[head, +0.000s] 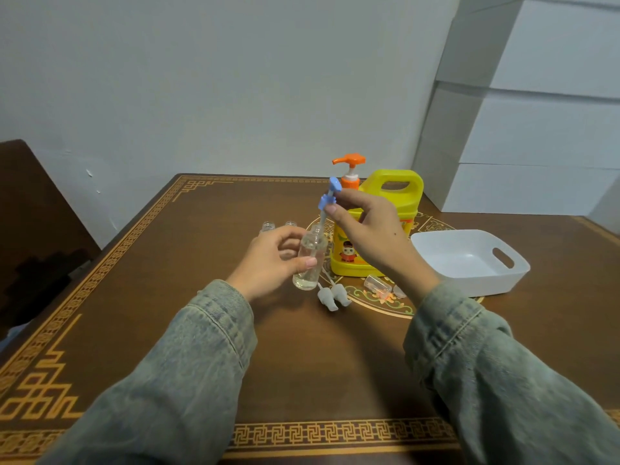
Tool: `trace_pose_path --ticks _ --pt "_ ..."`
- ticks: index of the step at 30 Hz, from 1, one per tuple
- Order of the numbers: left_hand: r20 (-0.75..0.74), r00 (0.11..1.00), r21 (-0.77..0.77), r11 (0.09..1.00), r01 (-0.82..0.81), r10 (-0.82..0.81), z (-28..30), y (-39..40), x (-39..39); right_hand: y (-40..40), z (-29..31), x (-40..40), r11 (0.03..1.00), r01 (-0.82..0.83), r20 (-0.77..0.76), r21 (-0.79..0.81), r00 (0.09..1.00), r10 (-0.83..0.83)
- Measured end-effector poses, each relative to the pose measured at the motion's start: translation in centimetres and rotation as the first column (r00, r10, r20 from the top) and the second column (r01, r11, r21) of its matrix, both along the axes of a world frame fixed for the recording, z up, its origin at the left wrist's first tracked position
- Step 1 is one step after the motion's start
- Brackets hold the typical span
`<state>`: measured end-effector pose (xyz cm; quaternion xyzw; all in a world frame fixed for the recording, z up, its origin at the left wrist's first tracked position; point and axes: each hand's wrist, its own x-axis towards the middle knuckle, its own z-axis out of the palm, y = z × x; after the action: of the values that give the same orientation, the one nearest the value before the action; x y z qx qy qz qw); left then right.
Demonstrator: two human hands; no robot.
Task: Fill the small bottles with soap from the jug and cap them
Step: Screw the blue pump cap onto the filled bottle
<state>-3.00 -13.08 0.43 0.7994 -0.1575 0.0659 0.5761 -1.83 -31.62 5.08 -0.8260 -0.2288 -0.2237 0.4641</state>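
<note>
Just behind the right hand [369, 236] stands the yellow soap jug [375, 226] with its orange pump [350, 169], partly covered by that hand. To the right of the right hand sits a white plastic basket [510, 280] on the table [167, 263]. Below the right wrist lie clear caps [379, 283], and between the two hands, nearer the person, two grey-white pump tops [332, 297] rest on the table. Beyond the left hand [275, 260] two more small open bottles [278, 225] show only their necks.

The left hand is closed round a small clear bottle [310, 260], holding it nearly upright just above the table, with liquid in its lower part. The right hand pinches a blue pump top [328, 196] between thumb and fingers, directly above the bottle; its thin tube [321, 223] runs down into the bottle's neck, and the pump's collar sits clear of the neck.

The tube's lower end is hard to make out through the bottle.
</note>
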Motion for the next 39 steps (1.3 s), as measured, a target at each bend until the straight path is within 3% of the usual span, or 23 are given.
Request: trace_pose_path --ticks 11,24,31,36,39 --pt "0.027 0.999 -0.019 1.0 0.019 -0.019 0.34 0.01 -0.37 -0.09 -0.1 -0.51 0.982 -0.06 -0.05 -0.179 0.997 0.052" --pt "0.026 0.999 -0.033 0.999 0.025 -0.024 0.19 0.08 -0.59 0.21 -0.17 -0.71 0.983 -0.031 -0.111 -0.18 0.994 0.011" --pt "0.004 0.999 -0.066 0.997 0.042 -0.042 0.39 -0.15 -0.83 -0.55 -0.28 -0.56 0.976 -0.209 -0.226 0.062 0.95 0.218" --pt "0.015 0.999 -0.053 0.998 0.033 -0.033 0.22 -0.23 -0.88 0.26 -0.25 -0.03 0.983 -0.157 -0.238 0.095 0.955 0.175" --pt "0.019 0.999 -0.04 0.999 0.031 -0.03 0.29 -0.16 -0.86 -0.02 -0.36 -0.09 0.964 -0.209 -0.281 0.163 0.927 0.249"
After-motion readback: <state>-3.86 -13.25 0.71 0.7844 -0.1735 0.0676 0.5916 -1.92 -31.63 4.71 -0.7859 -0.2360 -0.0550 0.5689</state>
